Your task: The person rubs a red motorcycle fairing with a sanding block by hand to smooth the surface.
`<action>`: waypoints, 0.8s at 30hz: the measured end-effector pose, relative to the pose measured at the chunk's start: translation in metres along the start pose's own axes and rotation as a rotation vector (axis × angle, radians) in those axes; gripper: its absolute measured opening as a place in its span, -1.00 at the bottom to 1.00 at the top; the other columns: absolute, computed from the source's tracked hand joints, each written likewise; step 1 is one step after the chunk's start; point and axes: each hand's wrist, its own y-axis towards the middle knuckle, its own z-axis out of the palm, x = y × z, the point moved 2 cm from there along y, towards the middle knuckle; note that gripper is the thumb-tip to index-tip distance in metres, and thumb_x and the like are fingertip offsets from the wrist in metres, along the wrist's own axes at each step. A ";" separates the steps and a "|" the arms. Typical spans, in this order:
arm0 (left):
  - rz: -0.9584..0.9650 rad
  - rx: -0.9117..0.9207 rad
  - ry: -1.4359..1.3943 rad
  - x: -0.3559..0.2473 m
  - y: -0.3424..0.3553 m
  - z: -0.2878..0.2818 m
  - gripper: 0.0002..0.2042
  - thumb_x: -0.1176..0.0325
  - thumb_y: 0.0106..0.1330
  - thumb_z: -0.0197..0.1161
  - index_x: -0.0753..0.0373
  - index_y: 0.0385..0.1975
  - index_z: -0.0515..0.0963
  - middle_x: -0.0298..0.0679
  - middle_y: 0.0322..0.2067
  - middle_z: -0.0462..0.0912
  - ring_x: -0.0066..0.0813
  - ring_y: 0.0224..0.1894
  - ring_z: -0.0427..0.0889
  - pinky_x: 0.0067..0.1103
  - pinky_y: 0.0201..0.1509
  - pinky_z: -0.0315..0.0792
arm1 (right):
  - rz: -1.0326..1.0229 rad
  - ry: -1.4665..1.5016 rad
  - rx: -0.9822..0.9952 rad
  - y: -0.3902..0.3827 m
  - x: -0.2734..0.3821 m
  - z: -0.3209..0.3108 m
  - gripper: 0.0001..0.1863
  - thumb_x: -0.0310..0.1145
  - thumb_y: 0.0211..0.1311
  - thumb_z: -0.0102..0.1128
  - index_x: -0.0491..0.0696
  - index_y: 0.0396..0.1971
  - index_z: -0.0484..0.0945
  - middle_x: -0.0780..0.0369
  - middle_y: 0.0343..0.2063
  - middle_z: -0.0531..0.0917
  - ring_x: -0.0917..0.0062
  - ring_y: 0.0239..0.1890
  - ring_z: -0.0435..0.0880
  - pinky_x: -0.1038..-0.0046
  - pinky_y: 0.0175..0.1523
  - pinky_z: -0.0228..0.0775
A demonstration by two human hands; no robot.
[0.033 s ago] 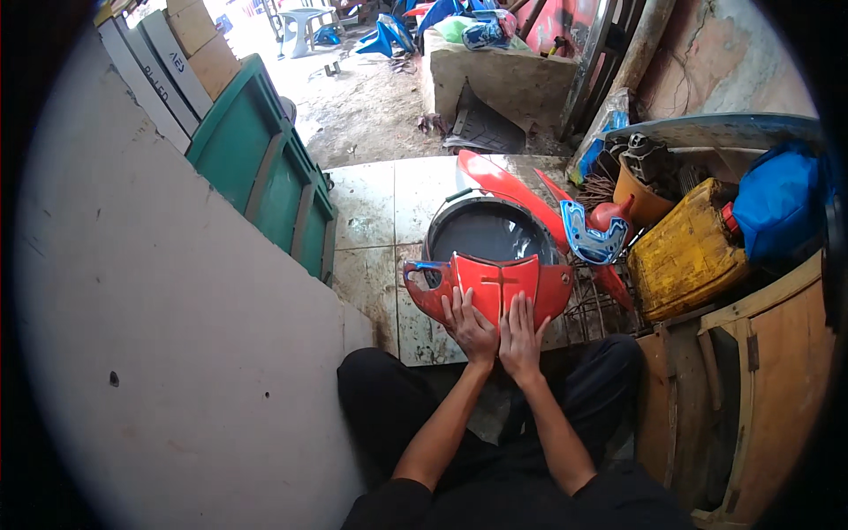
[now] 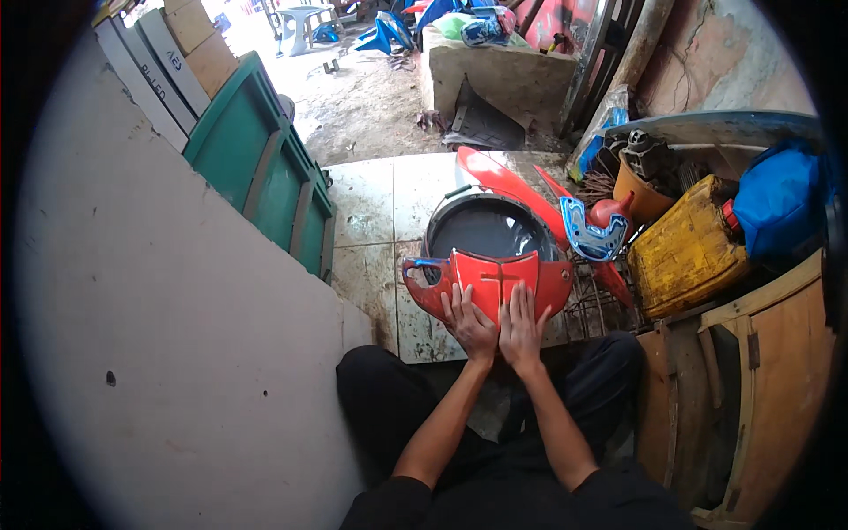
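A red plastic motorcycle fairing panel (image 2: 478, 268), with a raised middle section and a dark cross-shaped mark, leans over the near rim of a round black bucket (image 2: 431, 231). Greyish liquid fills the bucket. My left hand (image 2: 470, 325) lies with stretched fingers on the left part of the panel, below its oval cutout. Beside it, my right hand (image 2: 523, 329) rests flat on the middle section, fingers pointing away from me. Both thumbs lie near the central ridge. The panel's underside is hidden.
Right of the bucket lie a long red panel (image 2: 499, 181) and a blue-and-white part (image 2: 594, 234) on a wire rack (image 2: 587, 305). Farther right stand a stained yellow jerrycan (image 2: 689, 252) and a blue bag (image 2: 777, 199). A white wall (image 2: 194, 353) and green crate (image 2: 238, 146) border the left.
My right hand has slid slightly away from me along the panel. The left hand and the panel stay nearly where they were.
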 end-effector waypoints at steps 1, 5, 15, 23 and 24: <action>-0.010 0.008 -0.009 0.000 -0.003 0.001 -0.64 0.47 0.42 -0.01 0.24 0.18 0.49 -0.04 0.30 0.41 0.10 0.45 0.17 -0.18 0.51 0.08 | 0.020 0.005 -0.006 0.018 0.002 -0.005 -0.31 -0.01 0.52 -0.27 -0.14 0.48 0.08 0.11 0.51 0.07 0.23 0.56 -0.04 -0.33 0.45 -0.48; -0.018 0.012 -0.038 -0.006 -0.002 0.005 -0.65 0.46 0.42 0.00 0.23 0.18 0.50 -0.04 0.30 0.41 0.10 0.45 0.16 -0.18 0.51 0.07 | 0.067 0.032 0.053 0.075 -0.008 -0.012 -0.32 0.00 0.53 -0.29 -0.12 0.48 0.08 0.10 0.51 0.09 0.24 0.56 -0.03 -0.32 0.46 -0.49; -0.013 0.002 -0.014 0.005 -0.002 0.002 -0.65 0.45 0.43 -0.01 0.22 0.18 0.50 -0.06 0.31 0.41 0.08 0.46 0.16 -0.17 0.51 0.05 | 0.057 0.093 0.024 -0.010 0.005 -0.005 -0.33 -0.01 0.54 -0.31 -0.09 0.48 0.09 0.14 0.51 0.09 0.23 0.55 -0.01 -0.33 0.46 -0.50; -0.015 0.020 -0.019 -0.003 -0.003 0.007 -0.64 0.45 0.43 -0.02 0.22 0.19 0.49 -0.06 0.31 0.40 0.08 0.46 0.15 -0.18 0.51 0.05 | 0.061 0.061 0.006 0.077 -0.009 -0.010 -0.37 -0.03 0.54 -0.30 -0.06 0.46 0.14 0.16 0.50 0.13 0.23 0.55 0.00 -0.36 0.44 -0.45; -0.015 0.022 -0.012 -0.003 -0.004 0.006 -0.64 0.45 0.43 -0.02 0.22 0.19 0.49 -0.06 0.31 0.40 0.08 0.46 0.15 -0.18 0.51 0.05 | 0.060 0.067 0.000 0.064 -0.009 -0.008 -0.37 -0.03 0.54 -0.29 -0.06 0.46 0.14 0.17 0.50 0.13 0.23 0.55 0.00 -0.36 0.44 -0.46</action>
